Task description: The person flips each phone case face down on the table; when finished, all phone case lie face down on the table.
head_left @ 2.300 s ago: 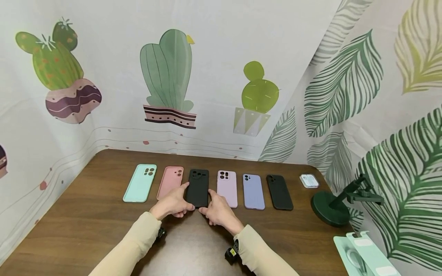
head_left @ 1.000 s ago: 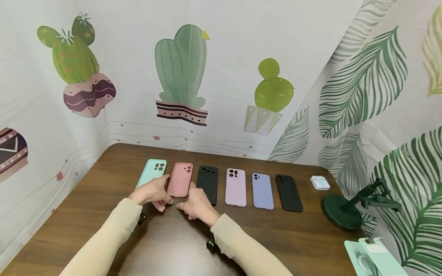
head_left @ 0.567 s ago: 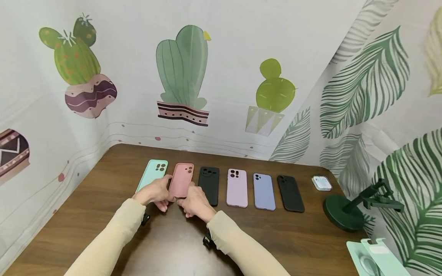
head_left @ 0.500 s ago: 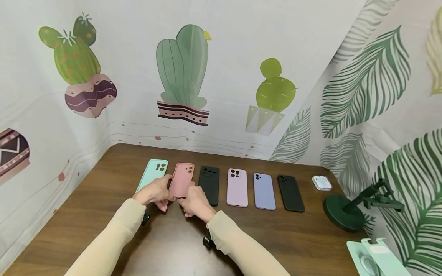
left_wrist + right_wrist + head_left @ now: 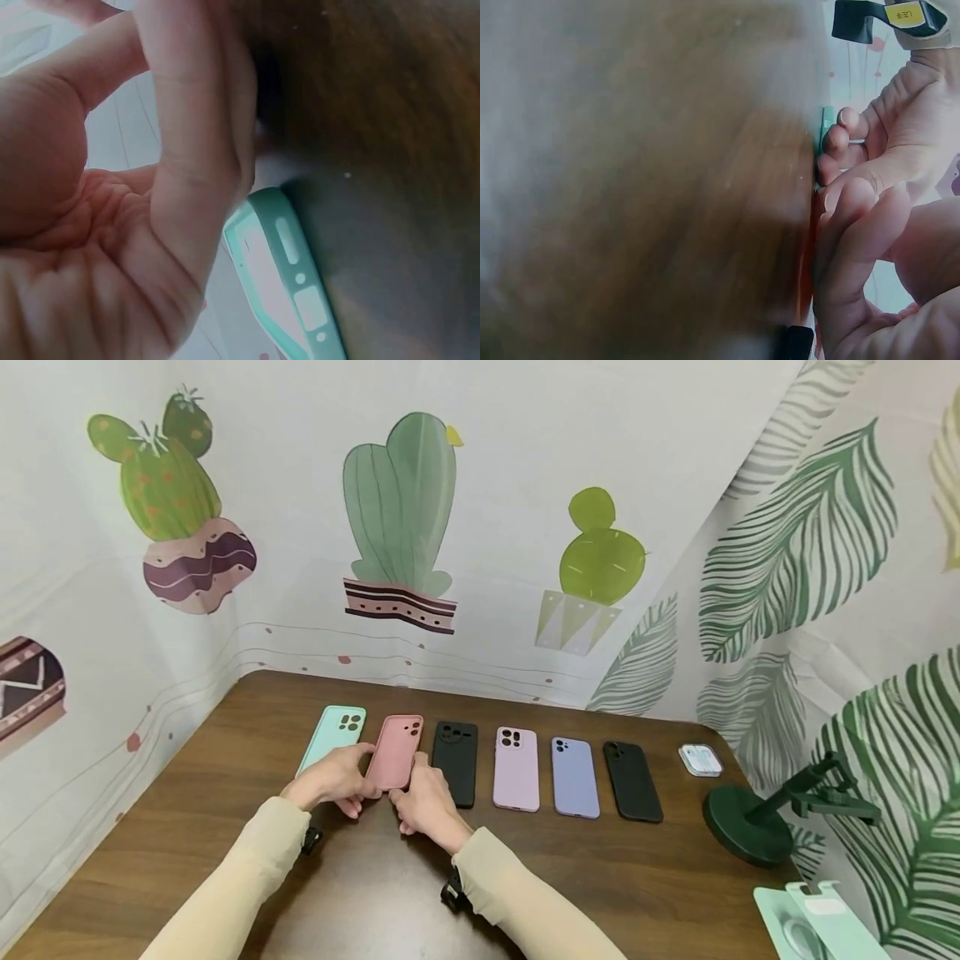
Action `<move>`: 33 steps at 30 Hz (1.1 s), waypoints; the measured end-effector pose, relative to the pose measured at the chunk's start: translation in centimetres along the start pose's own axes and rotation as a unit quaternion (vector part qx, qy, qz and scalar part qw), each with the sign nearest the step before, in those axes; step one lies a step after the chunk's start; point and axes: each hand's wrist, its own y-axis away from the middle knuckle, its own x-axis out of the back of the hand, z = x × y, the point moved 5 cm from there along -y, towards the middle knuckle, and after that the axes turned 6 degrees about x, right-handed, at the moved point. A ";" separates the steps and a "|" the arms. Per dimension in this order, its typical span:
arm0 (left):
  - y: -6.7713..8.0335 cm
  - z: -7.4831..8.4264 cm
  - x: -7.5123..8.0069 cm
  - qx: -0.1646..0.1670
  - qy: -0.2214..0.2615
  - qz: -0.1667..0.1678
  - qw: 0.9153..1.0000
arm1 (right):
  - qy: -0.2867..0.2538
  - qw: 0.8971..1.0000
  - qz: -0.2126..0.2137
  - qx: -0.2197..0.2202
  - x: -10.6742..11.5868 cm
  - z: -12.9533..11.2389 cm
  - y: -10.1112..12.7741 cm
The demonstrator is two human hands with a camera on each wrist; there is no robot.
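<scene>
A pink phone case (image 5: pixel 395 752) lies in a row of cases on the wooden table, camera holes at its top right. My left hand (image 5: pixel 333 781) holds its lower left corner, index finger along the left edge and thumb at the bottom. The lower right corner is between the index finger and thumb of my right hand (image 5: pixel 429 797). Partly behind my left hand is a mint phone case (image 5: pixel 327 735), also in the left wrist view. A black phone case (image 5: pixel 455 768) lies just right of my right hand. Both hands (image 5: pixel 862 255) are low over the table in the right wrist view.
Further right in the row are a lilac case (image 5: pixel 516 772), a periwinkle case (image 5: pixel 575 781) and another black case (image 5: pixel 633 785). Beyond them sit a small clear-and-white box (image 5: pixel 701 760), a dark green stand (image 5: pixel 748 827) and a mint folding stand (image 5: pixel 817 914).
Both hands have moved left from the black case to the pink case and closed in on its lower corners. The head view has shifted slightly.
</scene>
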 end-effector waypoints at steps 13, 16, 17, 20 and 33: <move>-0.5 0.2 -0.7 -0.006 -0.008 0.031 0.999 | -0.005 0.999 0.037 0.021 0.4 -0.1 1.0; -0.5 0.1 -1.0 0.004 -0.013 0.043 0.999 | 0.001 0.999 0.040 0.029 0.1 -0.1 1.3; -0.4 0.1 -1.2 0.008 -0.014 0.046 0.999 | 0.003 0.999 0.040 0.031 0.1 -0.1 1.4; -0.4 0.0 -1.5 0.014 -0.016 0.053 0.998 | 0.010 0.998 0.043 0.035 0.0 -0.2 1.7; 0.1 0.2 -1.2 0.024 0.030 0.061 0.997 | 0.025 0.997 0.043 0.062 0.2 -1.1 1.8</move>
